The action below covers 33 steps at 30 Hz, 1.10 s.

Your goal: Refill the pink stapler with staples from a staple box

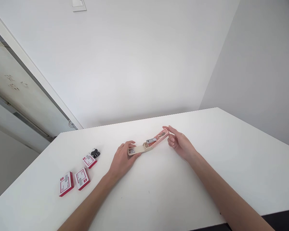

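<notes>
A cream-and-pink plastic stapler [148, 146], spread open at its hinge, is positioned at the middle of the white tabletop [159, 192]. Its cream end is clasped between the thumb and fingers of the left hand [124, 158]; its pink end is met by the right hand [180, 142], whose closure cannot be told. Inspection or opening is apparently under way; steady support of the cream end seems called for next.

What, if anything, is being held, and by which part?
The stapler: the left hand holds its beige end; the right hand is at its pink end, grip unclear.
</notes>
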Each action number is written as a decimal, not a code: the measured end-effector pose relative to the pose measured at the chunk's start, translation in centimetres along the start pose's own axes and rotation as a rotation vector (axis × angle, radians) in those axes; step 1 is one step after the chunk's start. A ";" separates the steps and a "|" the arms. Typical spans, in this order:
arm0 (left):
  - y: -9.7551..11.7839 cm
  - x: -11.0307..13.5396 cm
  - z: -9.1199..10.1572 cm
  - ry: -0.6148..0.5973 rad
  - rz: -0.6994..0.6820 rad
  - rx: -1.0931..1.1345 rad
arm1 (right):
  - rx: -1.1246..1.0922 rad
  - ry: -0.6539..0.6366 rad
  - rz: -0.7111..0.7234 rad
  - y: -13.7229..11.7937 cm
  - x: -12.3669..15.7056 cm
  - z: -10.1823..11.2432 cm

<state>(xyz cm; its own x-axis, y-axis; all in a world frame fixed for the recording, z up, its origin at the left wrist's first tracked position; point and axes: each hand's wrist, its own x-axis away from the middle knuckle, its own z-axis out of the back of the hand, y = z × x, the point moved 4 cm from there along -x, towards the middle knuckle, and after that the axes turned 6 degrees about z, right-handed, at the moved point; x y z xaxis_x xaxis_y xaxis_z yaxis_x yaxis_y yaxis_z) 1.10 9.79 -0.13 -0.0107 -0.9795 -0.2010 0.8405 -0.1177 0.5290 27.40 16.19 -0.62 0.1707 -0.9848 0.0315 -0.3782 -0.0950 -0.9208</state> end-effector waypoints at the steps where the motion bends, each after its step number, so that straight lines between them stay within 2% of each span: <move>1: 0.1 0.0 -0.1 -0.014 0.011 0.005 | -0.034 -0.033 -0.012 -0.1 0.1 -0.2; 4: 0.5 0.2 -0.2 -0.047 0.034 0.020 | -0.030 -0.155 0.010 0.0 0.4 -1.3; 8: 1.2 0.5 -0.4 -0.063 0.051 0.040 | 0.137 -0.263 0.053 0.6 1.0 -2.6; 13: 1.6 0.8 -0.6 -0.071 0.027 0.061 | 0.347 -0.243 0.100 0.6 1.5 -3.0; 22: 2.3 1.2 -1.1 -0.092 -0.056 0.054 | 0.457 -0.255 0.137 0.2 2.5 -3.7; 26: 2.9 1.4 -1.2 -0.122 -0.094 0.049 | 0.537 -0.248 0.211 0.5 2.6 -4.1; 33: 2.3 1.6 -1.6 -0.118 -0.023 0.124 | 0.662 -0.259 0.325 0.8 3.1 -4.8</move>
<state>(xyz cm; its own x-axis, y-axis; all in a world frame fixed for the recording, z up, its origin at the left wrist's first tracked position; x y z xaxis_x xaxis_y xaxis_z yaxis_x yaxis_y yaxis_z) 3.85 8.24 -0.57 -0.0990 -0.9878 -0.1201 0.7659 -0.1527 0.6246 23.27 12.42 0.65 0.3821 -0.8754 -0.2962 0.1621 0.3791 -0.9111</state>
